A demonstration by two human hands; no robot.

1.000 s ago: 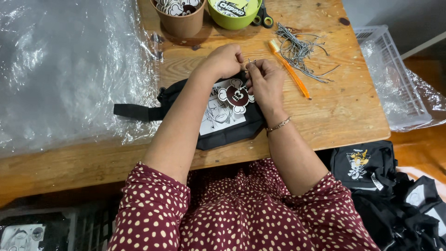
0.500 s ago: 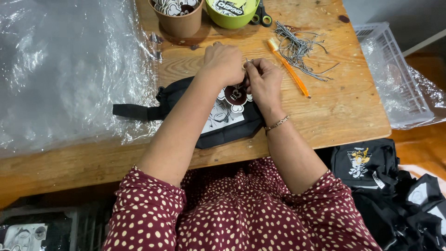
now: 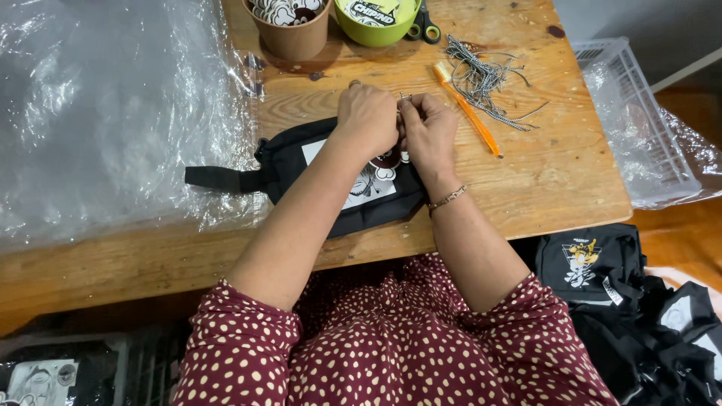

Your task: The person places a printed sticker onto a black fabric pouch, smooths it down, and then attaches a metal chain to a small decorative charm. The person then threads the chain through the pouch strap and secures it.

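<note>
A black pouch (image 3: 301, 162) with a white printed patch and a side strap lies on the wooden table (image 3: 526, 180). My left hand (image 3: 367, 116) and my right hand (image 3: 429, 131) meet over its far edge. The fingers of both hands pinch a small metal piece, seemingly the zip pull, at the pouch's top. A round printed tag hangs below my fingers. A thin bracelet sits on my right wrist.
An orange tool (image 3: 468, 113) and a heap of grey cords (image 3: 485, 79) lie to the right. A brown cup (image 3: 289, 26), a green bowl (image 3: 376, 19) and scissors (image 3: 421, 26) stand behind. Clear plastic sheets (image 3: 113, 113) cover the left. A white crate (image 3: 639, 113) and black bags (image 3: 602, 271) are at right.
Both hands stayed together at the pouch's top edge, shifting slightly away from me. The pouch has barely moved.
</note>
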